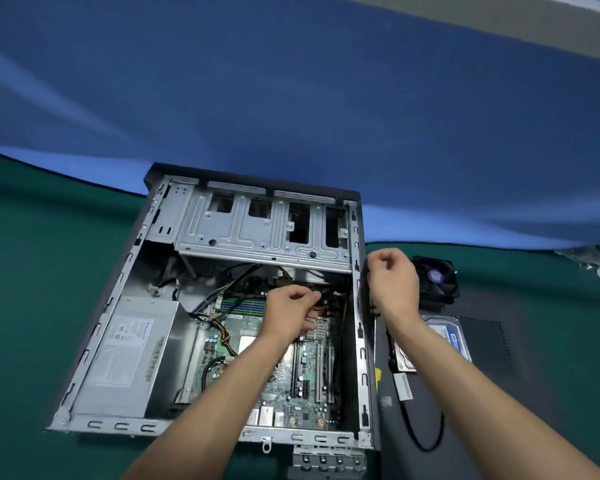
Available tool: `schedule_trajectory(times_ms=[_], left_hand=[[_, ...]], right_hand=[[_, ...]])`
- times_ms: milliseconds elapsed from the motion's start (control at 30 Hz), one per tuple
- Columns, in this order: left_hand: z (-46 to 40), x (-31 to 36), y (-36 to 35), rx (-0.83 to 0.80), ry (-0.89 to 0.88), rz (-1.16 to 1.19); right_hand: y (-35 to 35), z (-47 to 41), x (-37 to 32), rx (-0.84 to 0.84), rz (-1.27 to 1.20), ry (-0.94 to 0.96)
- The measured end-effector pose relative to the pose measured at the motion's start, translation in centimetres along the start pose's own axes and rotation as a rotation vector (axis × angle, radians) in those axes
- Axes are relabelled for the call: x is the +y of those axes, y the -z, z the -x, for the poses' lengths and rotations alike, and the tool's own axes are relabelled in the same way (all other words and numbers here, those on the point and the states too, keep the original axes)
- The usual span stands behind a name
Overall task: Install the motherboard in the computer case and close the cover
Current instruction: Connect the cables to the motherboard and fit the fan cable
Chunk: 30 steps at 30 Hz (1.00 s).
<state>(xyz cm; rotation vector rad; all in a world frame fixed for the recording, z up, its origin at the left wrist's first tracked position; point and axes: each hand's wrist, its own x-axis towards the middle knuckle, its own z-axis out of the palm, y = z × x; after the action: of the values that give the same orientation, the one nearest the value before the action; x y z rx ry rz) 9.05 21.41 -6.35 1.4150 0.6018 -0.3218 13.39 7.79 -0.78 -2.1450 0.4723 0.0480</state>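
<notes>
1. Curled over the motherboard [302, 382], the left hand [288, 315] has its fingers bent at red cabling near the heatsink; whether it actually grips anything cannot be told.
2. Green, with dark slots and rear ports, the motherboard lies flat inside the open computer case [122, 275], right of the grey power supply [125, 358].
3. Right hand [392, 280] hangs loosely curled over the case's right wall, gripping nothing visible.
4. Beyond the motherboard, the drive cage [257, 230] spans the case.

open case top [201, 306] over the motherboard [302, 386], drive cage [260, 233] and cables [219, 327] crowding its far end
</notes>
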Motion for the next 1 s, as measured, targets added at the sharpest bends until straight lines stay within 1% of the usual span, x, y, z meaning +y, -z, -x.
schedule_trajectory(times_ms=[100,167,267,400,567,667,767,1000], left_hand=[[-1.1,-0.3,-0.5,0.024,0.018,-0.011],[-2.1,-0.7,-0.9,0.070,-0.011,-0.107],[-3.3,-1.5,-1.6,0.104,-0.103,-0.271],[-4.2,-2.1,-2.8,0.065,-0.153,-0.407],[-5.7,-1.9,-3.2,0.060,-0.166,-0.567],[-6.2,-1.9,-3.2,0.051,-0.248,-0.637],[-6.5,-2.2,-3.4,0.008,-0.335,-0.722],[-7.0,-2.4,-3.5,-0.023,-0.396,-0.794]], right_hand=[[-1.2,-1.4,0.3,0.008,0.069,0.001],[-2.2,-1.9,0.8,0.003,0.078,-0.001],[-3.2,-2.0,1.9,0.037,0.058,-0.012],[-3.6,-2.6,2.3,0.055,0.124,0.000],[-3.6,-2.7,2.4,0.046,0.094,-0.015],[-3.7,-2.7,2.4,0.050,0.104,-0.030],[-3.8,-2.7,2.2,0.060,0.085,-0.047],[-3.8,-2.7,2.1,0.073,0.093,-0.066]])
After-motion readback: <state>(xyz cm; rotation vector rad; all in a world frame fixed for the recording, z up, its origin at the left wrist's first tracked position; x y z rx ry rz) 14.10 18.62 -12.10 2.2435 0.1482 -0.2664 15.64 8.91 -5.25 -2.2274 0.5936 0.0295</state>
